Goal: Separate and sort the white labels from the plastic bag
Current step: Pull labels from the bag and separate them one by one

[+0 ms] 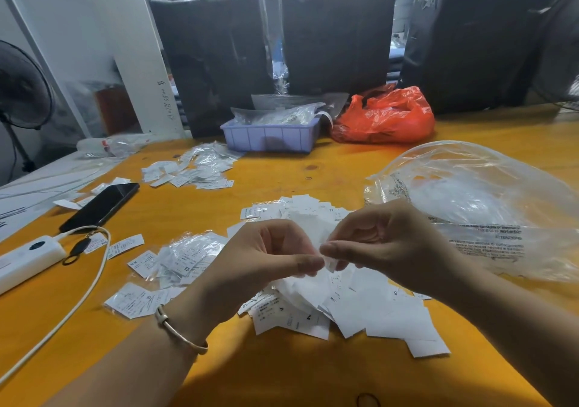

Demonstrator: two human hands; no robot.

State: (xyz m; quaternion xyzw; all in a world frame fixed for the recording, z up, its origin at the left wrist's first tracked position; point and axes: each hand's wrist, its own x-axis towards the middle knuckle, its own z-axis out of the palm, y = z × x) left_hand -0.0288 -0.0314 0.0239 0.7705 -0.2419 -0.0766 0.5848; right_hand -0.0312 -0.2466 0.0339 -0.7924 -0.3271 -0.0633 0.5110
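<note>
A heap of loose white labels (369,309) lies on the yellow table in front of me. Above it, my left hand (266,262) and my right hand (382,243) meet fingertip to fingertip, both pinching one small white label (329,265) between thumb and fingers. Small clear sleeves holding labels (185,259) lie left of the heap, and another scatter of them (194,171) lies farther back. A large clear plastic bag (482,206) with printed warning text sits puffed up at the right, just behind my right hand.
A black phone (100,206), a white power bank (28,259) and its cable (78,300) lie at the left. A lilac tray (269,138) of bagged items and an orange plastic bag (388,118) stand at the back, before dark wrapped bundles (335,33).
</note>
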